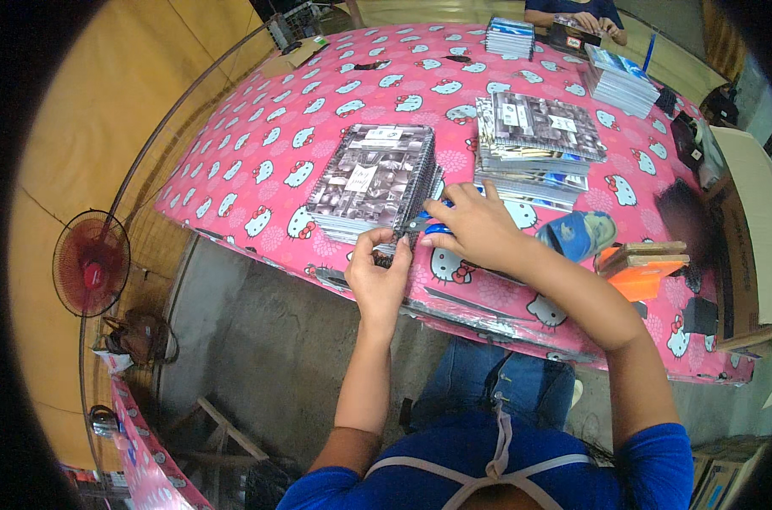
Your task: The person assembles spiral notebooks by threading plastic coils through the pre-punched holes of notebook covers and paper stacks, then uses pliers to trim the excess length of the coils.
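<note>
A stack of spiral notebooks (370,174) with grey photo-collage covers lies in front of me, coil edges to the right. My right hand (475,223) is closed round blue-handled pliers (417,225). Their dark jaws point left and meet the near end of the top notebook's black coil. Just below the jaws, my left hand (380,270) pinches the notebook's near corner at the coil end with thumb and forefinger. The fingertips partly hide the exact spot where jaws and coil touch.
A second notebook pile (539,157) stands to the right, its layers uneven. Beyond my right forearm are a blue cloth-like item (578,235) and an orange block with wooden pieces (641,270). More stacks (619,81) stand at the far side, where another person's hands (591,21) work.
</note>
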`<move>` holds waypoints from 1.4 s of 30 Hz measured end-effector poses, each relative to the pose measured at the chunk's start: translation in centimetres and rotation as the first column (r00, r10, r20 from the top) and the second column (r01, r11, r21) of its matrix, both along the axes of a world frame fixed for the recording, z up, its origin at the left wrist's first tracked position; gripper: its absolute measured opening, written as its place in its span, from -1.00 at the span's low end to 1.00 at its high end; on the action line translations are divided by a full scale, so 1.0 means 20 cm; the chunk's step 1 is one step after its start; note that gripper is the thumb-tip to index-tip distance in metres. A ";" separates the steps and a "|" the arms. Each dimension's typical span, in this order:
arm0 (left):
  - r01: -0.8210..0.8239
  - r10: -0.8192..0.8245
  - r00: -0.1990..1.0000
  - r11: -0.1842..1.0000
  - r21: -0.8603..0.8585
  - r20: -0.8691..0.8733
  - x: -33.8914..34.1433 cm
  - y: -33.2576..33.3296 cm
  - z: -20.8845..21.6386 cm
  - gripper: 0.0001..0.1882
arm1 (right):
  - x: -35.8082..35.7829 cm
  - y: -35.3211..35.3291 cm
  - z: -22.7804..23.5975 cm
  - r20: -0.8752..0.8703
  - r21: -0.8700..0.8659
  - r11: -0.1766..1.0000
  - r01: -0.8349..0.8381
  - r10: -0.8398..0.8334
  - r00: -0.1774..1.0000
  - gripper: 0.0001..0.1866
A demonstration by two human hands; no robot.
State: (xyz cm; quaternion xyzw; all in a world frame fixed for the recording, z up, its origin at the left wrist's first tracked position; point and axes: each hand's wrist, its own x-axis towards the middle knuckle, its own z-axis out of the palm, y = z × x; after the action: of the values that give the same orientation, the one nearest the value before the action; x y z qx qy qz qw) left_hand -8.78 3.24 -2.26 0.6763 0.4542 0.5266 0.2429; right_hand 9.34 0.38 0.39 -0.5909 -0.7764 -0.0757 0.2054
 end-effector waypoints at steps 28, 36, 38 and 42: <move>0.228 -0.126 0.933 0.933 -0.280 0.337 -0.02 0.06 -0.06 -0.69 | 0.01 0.08 -0.01 0.023 -0.217 0.975 0.048 -0.044 0.999 -0.38; 0.268 -0.057 0.888 0.870 -0.414 0.456 -0.01 0.03 -0.03 -0.70 | 0.09 0.08 -0.12 0.092 0.359 0.929 -0.093 0.064 0.994 -0.33; 0.266 -0.098 0.903 0.892 -0.365 0.418 0.00 0.04 -0.05 -0.70 | 0.05 0.10 -0.10 0.103 0.388 0.915 -0.109 0.074 0.992 -0.33; 0.246 -0.103 0.924 0.897 -0.368 0.367 -0.02 0.07 -0.10 -0.68 | 0.01 0.07 -0.03 0.040 -0.348 0.933 0.088 -0.079 0.996 -0.35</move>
State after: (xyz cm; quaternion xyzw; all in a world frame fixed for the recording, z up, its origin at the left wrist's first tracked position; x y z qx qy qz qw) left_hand -9.11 4.71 -4.21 0.5485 0.4420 0.5042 0.4996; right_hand 9.59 1.77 -0.13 -0.6494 -0.7543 0.0472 0.0842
